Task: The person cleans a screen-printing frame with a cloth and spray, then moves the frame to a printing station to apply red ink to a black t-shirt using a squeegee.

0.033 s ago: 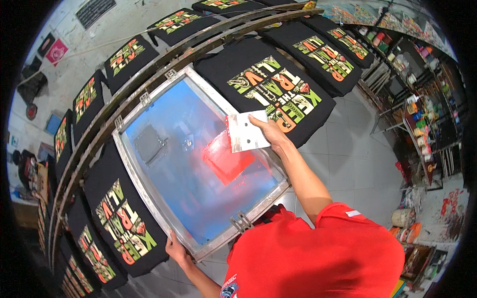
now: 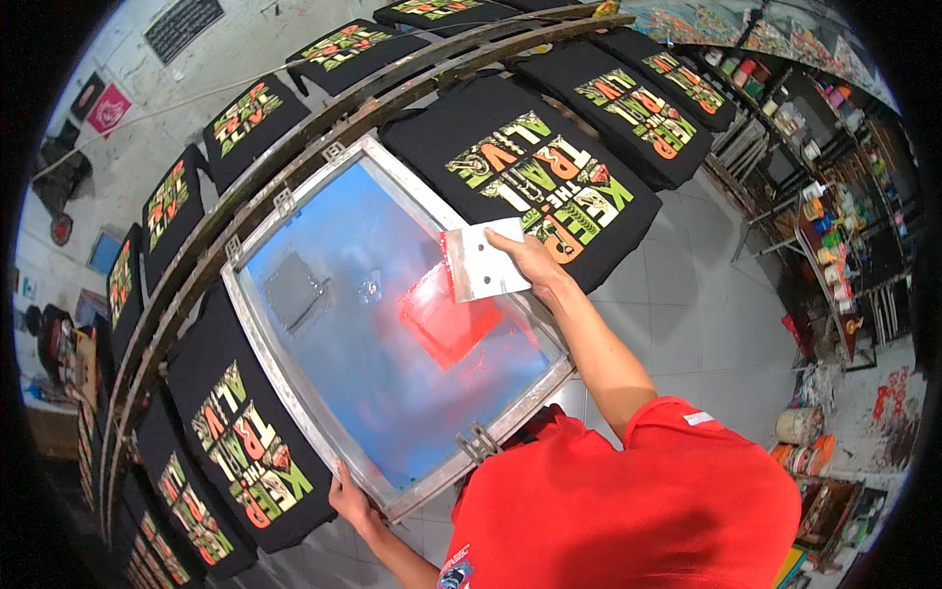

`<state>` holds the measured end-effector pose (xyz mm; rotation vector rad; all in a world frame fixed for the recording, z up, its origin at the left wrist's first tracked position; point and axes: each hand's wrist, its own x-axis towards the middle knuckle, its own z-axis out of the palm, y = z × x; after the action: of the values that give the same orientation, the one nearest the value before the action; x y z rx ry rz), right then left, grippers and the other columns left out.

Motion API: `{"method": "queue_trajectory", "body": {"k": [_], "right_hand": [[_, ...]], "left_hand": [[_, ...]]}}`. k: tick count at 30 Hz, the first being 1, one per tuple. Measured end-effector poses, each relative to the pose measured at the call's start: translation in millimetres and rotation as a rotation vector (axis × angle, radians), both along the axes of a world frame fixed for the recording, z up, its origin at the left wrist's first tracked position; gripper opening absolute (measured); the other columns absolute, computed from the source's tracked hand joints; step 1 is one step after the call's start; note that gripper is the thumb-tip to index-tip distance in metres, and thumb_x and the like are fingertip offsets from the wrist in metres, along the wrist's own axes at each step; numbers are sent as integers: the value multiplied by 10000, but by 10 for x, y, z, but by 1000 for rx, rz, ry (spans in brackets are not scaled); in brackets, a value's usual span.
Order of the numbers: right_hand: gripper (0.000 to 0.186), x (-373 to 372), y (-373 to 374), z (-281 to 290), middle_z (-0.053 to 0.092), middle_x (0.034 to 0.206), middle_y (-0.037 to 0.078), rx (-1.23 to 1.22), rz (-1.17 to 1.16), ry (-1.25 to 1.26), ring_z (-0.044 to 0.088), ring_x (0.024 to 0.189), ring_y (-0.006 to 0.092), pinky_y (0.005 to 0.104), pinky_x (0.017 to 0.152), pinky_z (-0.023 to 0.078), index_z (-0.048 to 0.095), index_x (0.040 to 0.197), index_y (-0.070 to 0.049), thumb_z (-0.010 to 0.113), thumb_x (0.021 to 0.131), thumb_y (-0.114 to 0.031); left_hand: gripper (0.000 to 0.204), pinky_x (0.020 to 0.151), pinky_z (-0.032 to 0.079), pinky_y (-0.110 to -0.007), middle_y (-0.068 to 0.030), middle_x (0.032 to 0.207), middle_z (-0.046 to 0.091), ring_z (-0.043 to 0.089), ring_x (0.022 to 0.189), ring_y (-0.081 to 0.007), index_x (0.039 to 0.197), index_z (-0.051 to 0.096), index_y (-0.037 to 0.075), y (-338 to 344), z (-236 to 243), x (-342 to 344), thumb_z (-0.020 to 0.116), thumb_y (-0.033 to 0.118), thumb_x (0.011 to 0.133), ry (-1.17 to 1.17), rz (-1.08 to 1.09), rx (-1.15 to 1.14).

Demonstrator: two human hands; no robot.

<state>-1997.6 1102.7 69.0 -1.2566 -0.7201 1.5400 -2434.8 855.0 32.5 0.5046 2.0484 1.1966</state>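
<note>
A silk-screen printing frame (image 2: 285,375) with a blue mesh lies over a black shirt, tilted across my view. My right hand (image 2: 535,263) grips a flat white squeegee (image 2: 493,263) with two dark holes and red ink along its left edge. It is at the right side of the mesh, beside a wet patch of red ink (image 2: 446,319). My left hand (image 2: 350,499) holds the frame's rim near its lower left corner, with fingers along the outer edge. Part of that hand's grip is hidden by the rim.
Black shirts with green, orange and cream lettering (image 2: 549,187) lie on boards along a curved double rail (image 2: 245,187). Metal clamps (image 2: 478,444) sit on the screen frame. Shelves and a table with ink pots (image 2: 829,255) stand at the right. Pale tiles (image 2: 677,304) cover the floor.
</note>
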Motion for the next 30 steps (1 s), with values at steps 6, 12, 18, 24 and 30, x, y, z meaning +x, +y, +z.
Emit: {"method": "queue_trajectory", "body": {"k": [6,12,18,24,30], "right_hand": [[588,-59,484,40,729,1063,135,20,82,-53,723,912,214,333,810,573,666,1191,60,757,895,-440],[523,-193,358,134,729,1031,107,62,-25,65,720,872,192,335,762,584,674,1190,14,760,898,-412],[465,-582,-10,394,731,1010,78,89,6,134,714,856,163,308,752,571,685,1163,-6,754,907,-387],[438,-1916,-379,485,727,1019,72,122,134,238,707,877,155,312,775,563,672,1169,-13,740,919,-366],[437,-3318,-1176,280,722,1044,67,106,150,285,704,924,150,319,817,564,655,1199,-12,722,935,-353]], "left_hand": [[452,720,520,-317,-101,995,719,619,807,-148,1206,677,-113,-22,262,-22,656,296,1014,-43,-2,22],[448,732,521,-311,-93,1000,716,617,816,-146,1210,672,-116,-90,350,54,641,289,1023,13,33,42],[432,752,521,-310,-98,1018,712,617,838,-149,1216,674,-107,-544,550,-244,623,281,1032,49,66,61],[417,739,525,-323,-90,951,718,621,835,-147,1192,698,-83,-1271,737,-1166,618,293,1032,126,204,88],[423,716,520,-324,-91,934,723,618,792,-150,1129,723,-86,-2221,456,-2541,649,314,1013,229,304,63]]}}
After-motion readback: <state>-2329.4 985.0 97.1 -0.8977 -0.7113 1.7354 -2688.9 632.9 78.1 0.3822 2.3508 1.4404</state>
